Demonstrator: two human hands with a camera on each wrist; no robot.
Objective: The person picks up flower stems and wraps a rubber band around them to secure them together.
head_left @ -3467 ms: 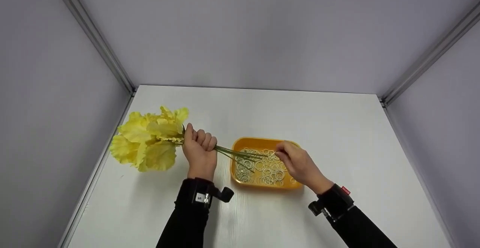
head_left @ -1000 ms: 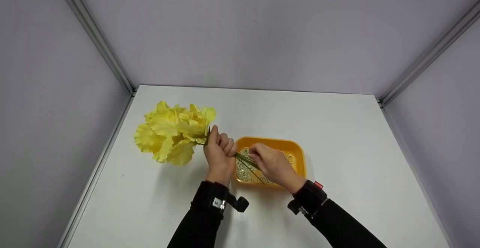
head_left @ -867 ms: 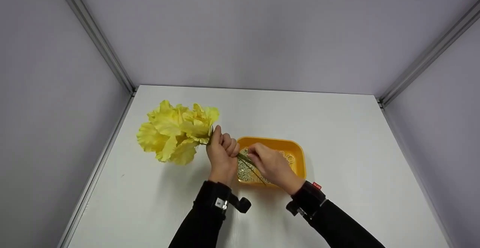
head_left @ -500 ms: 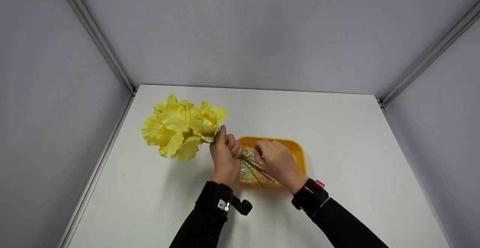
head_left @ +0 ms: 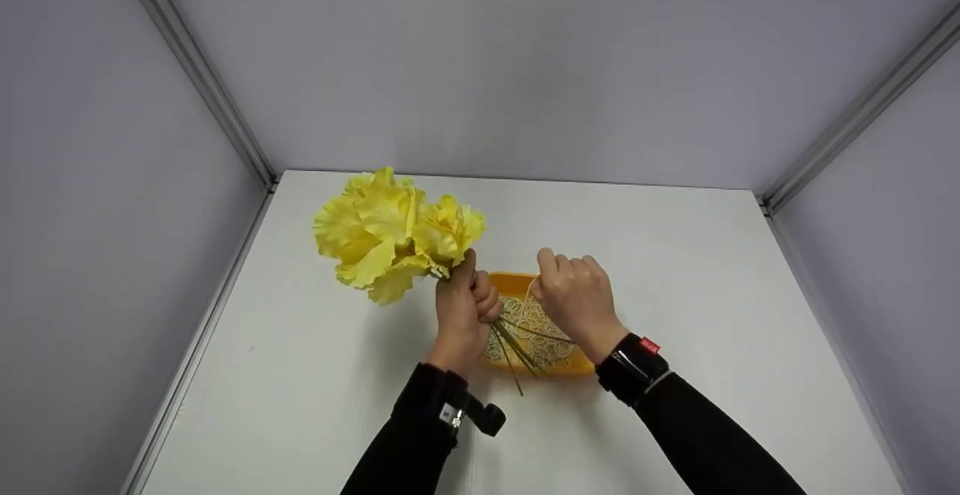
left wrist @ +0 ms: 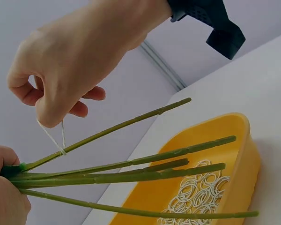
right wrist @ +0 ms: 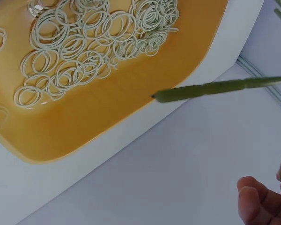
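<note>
My left hand (head_left: 466, 301) grips a bunch of yellow artificial flowers (head_left: 390, 229) by the green stems (head_left: 517, 346), blooms tilted up and to the left. The stem ends fan out over an orange tray (head_left: 579, 364) of pale rubber bands (head_left: 531, 324). My right hand (head_left: 571, 294) is raised beside the left, knuckles up. In the left wrist view the right hand (left wrist: 70, 70) pinches a thin rubber band (left wrist: 51, 137) stretched up from one stem (left wrist: 131, 123) near my left hand (left wrist: 3, 197). The right wrist view shows the tray (right wrist: 107, 110), the bands (right wrist: 84, 51) and one stem tip (right wrist: 215, 89).
The white table (head_left: 697, 270) is boxed in by grey walls at the back and on both sides, with metal corner rails (head_left: 202, 82). Black sleeves and wrist-worn cameras (head_left: 480, 414) sit near the table's front edge.
The left hand has lifted the bunch and swung the blooms up and to the right. The right hand left the tray, came to the stems and now pulls a band upward.
</note>
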